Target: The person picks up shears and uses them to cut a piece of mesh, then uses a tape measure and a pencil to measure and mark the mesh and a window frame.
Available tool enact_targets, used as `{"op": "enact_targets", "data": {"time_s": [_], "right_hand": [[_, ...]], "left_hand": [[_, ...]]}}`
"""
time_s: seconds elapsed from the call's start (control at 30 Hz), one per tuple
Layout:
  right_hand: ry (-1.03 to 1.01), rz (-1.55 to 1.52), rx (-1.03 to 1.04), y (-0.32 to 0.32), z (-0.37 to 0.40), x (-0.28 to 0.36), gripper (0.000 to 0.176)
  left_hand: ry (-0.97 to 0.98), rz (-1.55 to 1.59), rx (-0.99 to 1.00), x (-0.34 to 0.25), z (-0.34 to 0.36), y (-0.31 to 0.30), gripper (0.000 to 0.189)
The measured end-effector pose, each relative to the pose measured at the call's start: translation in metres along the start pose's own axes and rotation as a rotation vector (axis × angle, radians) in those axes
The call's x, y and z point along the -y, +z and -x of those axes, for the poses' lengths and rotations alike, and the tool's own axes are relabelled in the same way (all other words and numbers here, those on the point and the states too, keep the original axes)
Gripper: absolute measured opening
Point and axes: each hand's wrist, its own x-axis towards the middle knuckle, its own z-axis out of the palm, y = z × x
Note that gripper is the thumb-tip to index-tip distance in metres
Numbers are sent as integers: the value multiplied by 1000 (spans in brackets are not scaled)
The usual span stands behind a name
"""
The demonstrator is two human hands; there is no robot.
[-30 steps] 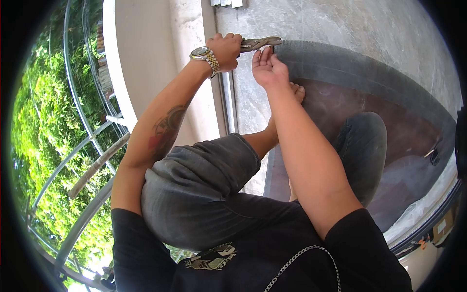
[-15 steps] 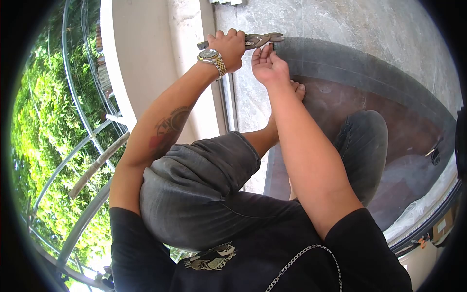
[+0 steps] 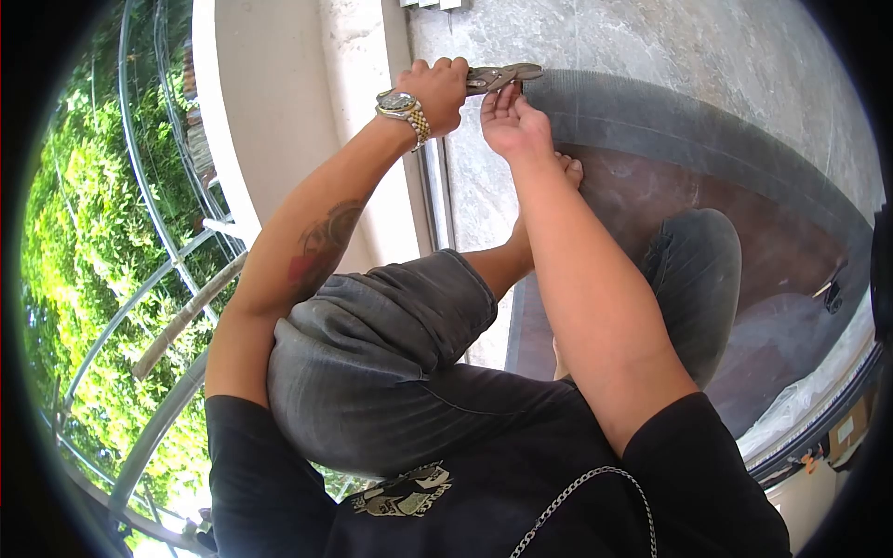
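Note:
My left hand [image 3: 435, 96], with a watch at its wrist, is wrapped round the handles of worn metal pliers [image 3: 502, 78]. Their jaws point right, over the left tip of a dark curved panel [image 3: 642, 116]. Just below the jaws, my right hand [image 3: 512, 126] is palm up with fingers curled and the thumb close to them, at the panel's tip. A small dark bit shows by those fingertips; what they grip is too small to make out. Most of the handles are hidden by my left hand.
The panel lies on a grey stone floor [image 3: 614, 37], with my bare foot [image 3: 569, 171] beside and partly over it. A pale ledge [image 3: 279, 112] runs along the left, with metal railings [image 3: 139, 177] and foliage beyond. Boxes [image 3: 845, 430] stand at lower right.
The handle end that stuck out behind my left hand no longer shows, and the hand has shifted very slightly. My right hand stays nearly still.

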Motion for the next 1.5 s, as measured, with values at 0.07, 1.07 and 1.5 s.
{"op": "enact_targets", "data": {"time_s": [0.07, 1.07, 1.5], "right_hand": [[0, -15, 15, 1, -1, 1, 25], [-19, 14, 0, -1, 12, 0, 26], [46, 10, 22, -4, 8, 4, 26]], "left_hand": [[48, 12, -28, 6, -3, 5, 36], [-35, -172, -181, 10, 15, -9, 29], [-10, -275, -218, -2, 20, -16, 28]]}}
